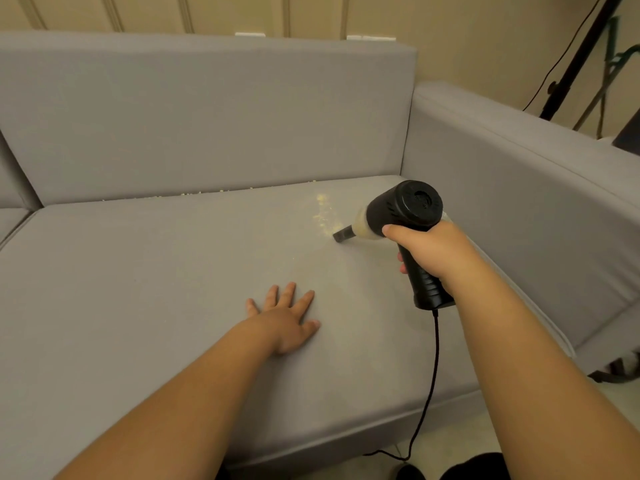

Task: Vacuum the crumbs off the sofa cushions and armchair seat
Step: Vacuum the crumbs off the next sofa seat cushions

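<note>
Both forearms are extended over the grey seat cushion (173,289), with a handheld vacuum (405,216) held at work near the right armrest (519,188).

Left hand (287,320) is laid flat, palm down with fingers spread, on the middle of the cushion; nothing is gripped. Right hand (433,251) is closed around the black pistol handle of the vacuum, from whose base a black cord (434,358) is seen hanging over the cushion's front edge. Nozzle (343,234) is pressed to, or just above, the fabric; contact cannot be confirmed. Pale crumbs (322,213) are scattered just beyond the nozzle, and a thin line of further crumbs (194,194) is noted along the seam under the back cushion (207,116). Pale debris is visible in the vacuum's translucent chamber.
</note>
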